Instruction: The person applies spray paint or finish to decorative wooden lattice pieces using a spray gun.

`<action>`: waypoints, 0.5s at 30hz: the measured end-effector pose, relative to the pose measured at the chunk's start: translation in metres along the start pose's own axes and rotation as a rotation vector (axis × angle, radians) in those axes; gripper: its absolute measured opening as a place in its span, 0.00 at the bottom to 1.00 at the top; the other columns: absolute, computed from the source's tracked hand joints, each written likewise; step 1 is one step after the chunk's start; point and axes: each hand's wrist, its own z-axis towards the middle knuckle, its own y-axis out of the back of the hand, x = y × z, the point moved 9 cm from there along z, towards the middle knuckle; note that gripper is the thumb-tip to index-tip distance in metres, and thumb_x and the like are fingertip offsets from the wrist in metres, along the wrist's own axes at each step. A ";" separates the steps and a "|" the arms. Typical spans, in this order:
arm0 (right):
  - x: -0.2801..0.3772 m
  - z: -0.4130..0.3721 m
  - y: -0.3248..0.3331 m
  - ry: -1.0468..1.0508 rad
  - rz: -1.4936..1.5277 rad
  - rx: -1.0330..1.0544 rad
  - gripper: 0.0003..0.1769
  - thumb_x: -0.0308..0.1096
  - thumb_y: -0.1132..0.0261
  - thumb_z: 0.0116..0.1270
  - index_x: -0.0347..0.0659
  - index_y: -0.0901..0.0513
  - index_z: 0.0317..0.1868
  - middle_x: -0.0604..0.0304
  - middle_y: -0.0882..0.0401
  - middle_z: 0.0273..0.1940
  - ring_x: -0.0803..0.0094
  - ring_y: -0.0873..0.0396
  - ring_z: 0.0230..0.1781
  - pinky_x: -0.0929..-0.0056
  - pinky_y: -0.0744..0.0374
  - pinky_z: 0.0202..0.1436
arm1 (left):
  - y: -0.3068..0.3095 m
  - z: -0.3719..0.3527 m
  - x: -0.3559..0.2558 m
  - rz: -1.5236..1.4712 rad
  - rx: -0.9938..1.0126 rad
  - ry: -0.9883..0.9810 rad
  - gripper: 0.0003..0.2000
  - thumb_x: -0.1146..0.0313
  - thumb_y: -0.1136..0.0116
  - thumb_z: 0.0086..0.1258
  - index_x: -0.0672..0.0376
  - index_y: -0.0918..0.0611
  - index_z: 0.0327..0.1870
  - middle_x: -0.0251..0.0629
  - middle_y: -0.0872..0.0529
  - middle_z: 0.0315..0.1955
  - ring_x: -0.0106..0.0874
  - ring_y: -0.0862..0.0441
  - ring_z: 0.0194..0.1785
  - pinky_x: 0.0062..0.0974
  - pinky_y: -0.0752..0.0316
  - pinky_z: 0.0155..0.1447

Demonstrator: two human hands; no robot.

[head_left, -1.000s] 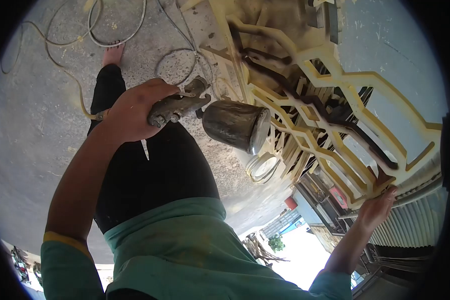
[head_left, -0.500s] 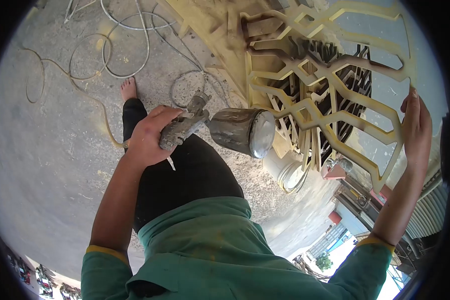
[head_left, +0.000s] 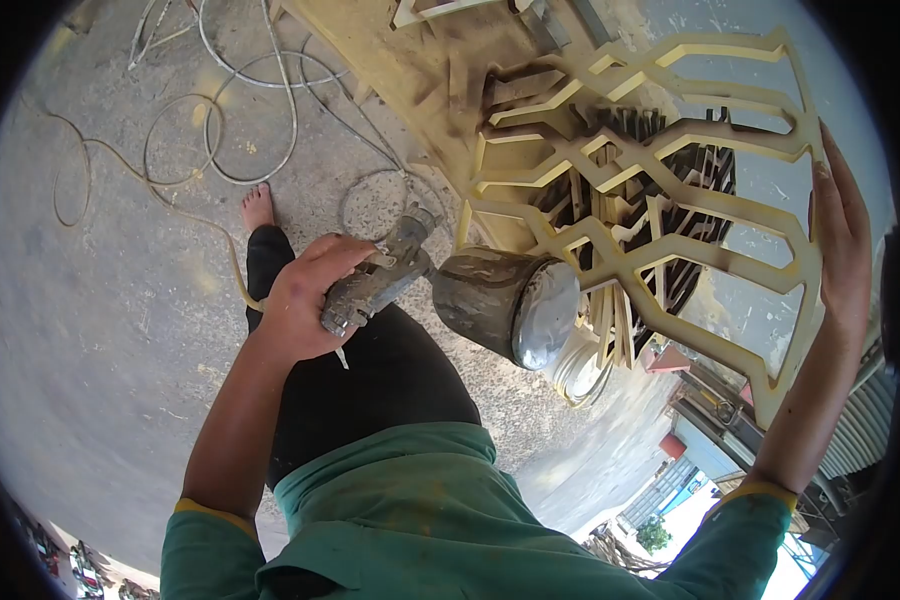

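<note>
My left hand [head_left: 315, 295] is wrapped around the handle of a paint-smeared spray gun [head_left: 385, 275]. The gun's metal cup [head_left: 495, 305] points to the right, its shiny end toward the lower right. At the right, my right hand [head_left: 842, 235] holds the outer edge of a cream-yellow lattice panel [head_left: 660, 180], with its fingers stretched along the edge. The panel has angular cut-outs and dark brownish shading on parts of its bars. It stands tilted between the spray cup and my right hand. The inner side of the right-hand grip is partly hidden.
A hose [head_left: 150, 180] loops over the concrete floor [head_left: 100, 330] at the left. Behind the panel are stacked dark and cream pieces [head_left: 705, 185]. A yellowish board [head_left: 370, 70] lies at the top. A white bucket [head_left: 578, 370] stands below the stack.
The lattice panel has shifted slightly down and tilted in my right hand, which has changed its hold on the edge. The spray gun has moved a little right and down in my left hand.
</note>
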 end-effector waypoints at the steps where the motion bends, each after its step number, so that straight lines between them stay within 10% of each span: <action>1: 0.002 0.002 0.000 0.014 -0.007 -0.018 0.26 0.38 0.52 0.79 0.32 0.34 0.71 0.51 0.23 0.60 0.70 0.25 0.60 0.74 0.30 0.63 | 0.003 0.002 0.000 -0.005 0.004 0.006 0.26 0.77 0.35 0.50 0.64 0.24 0.55 0.49 0.17 0.46 0.47 0.19 0.48 0.38 0.26 0.54; 15: -0.051 0.107 0.025 -0.138 -0.012 0.111 0.25 0.41 0.49 0.77 0.43 0.29 0.70 0.55 0.28 0.65 0.73 0.33 0.62 0.72 0.37 0.69 | -0.001 0.073 0.029 -0.126 -0.083 0.125 0.29 0.78 0.34 0.46 0.60 0.25 0.55 0.49 0.18 0.47 0.51 0.20 0.50 0.40 0.25 0.54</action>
